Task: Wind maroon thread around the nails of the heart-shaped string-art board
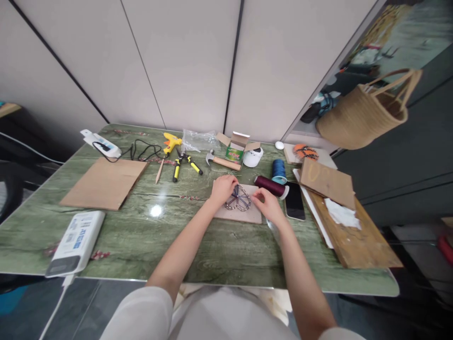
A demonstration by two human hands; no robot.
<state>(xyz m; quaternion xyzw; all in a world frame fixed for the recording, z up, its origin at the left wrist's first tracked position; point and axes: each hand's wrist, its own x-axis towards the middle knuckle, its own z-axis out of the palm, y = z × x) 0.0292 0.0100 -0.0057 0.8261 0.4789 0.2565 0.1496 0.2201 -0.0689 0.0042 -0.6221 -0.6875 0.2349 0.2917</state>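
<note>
A pale rectangular board (231,216) lies on the table in front of me, bearing a round, wheel-like form (238,198) with a studded rim and dark spokes meeting at its middle. My left hand (223,188) is at the board's upper left, its fingertips pressed together at the top of the rim. On the right side, my right hand (268,205) has thumb and finger pinched close beside the rim. Whatever is between the fingers of either hand is too small to make out. A dark red thread spool (271,186) lies just beyond my right hand.
Behind the board are a hammer (224,162), an opened small box (235,152), yellow-handled pliers (184,165) and a yellow glue gun (171,142). Rightward are a blue thread spool (279,169), a phone (295,200) and stacked boards (354,236). Cardboard (104,183) and a power bank (76,243) lie left.
</note>
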